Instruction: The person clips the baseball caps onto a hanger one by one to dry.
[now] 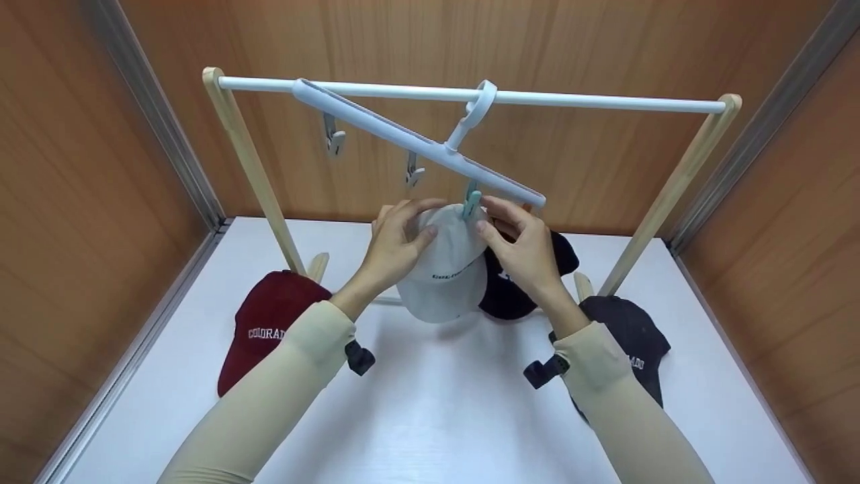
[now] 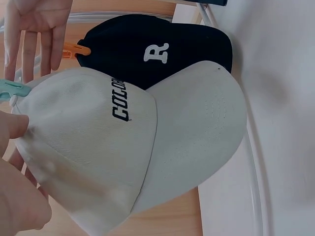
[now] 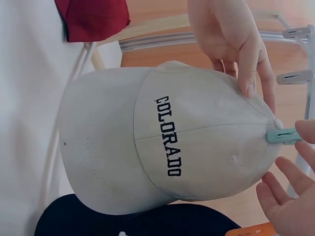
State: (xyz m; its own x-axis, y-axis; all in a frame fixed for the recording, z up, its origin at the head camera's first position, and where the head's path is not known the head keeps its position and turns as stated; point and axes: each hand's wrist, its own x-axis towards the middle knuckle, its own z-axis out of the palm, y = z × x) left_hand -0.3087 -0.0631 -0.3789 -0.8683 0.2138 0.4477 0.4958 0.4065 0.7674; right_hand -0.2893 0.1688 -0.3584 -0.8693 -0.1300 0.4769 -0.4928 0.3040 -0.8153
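Note:
A white cap [image 1: 445, 269] with dark COLORADO lettering hangs by its crown from a teal clip [image 1: 472, 204] on a pale blue hanger [image 1: 416, 142]. The left hand [image 1: 396, 245] holds the crown's side, thumb in front and fingers behind; the right wrist view shows this grip on the cap [image 3: 197, 132]. The right hand [image 1: 527, 252] is at the other side, fingers spread and relaxed. In the right wrist view its thumb overlaps the end of the teal clip [image 3: 283, 136], and its fingertips are close to the crown; whether they touch it I cannot tell.
Behind the white cap, a black cap [image 2: 128, 44] with a white R hangs from an orange clip [image 2: 74, 50]. Two grey clips [image 1: 335, 140] hang farther left. The rack's white bar [image 1: 591, 101] spans wooden legs, with a red cap [image 1: 269, 323] left and a dark cap [image 1: 628, 329] right.

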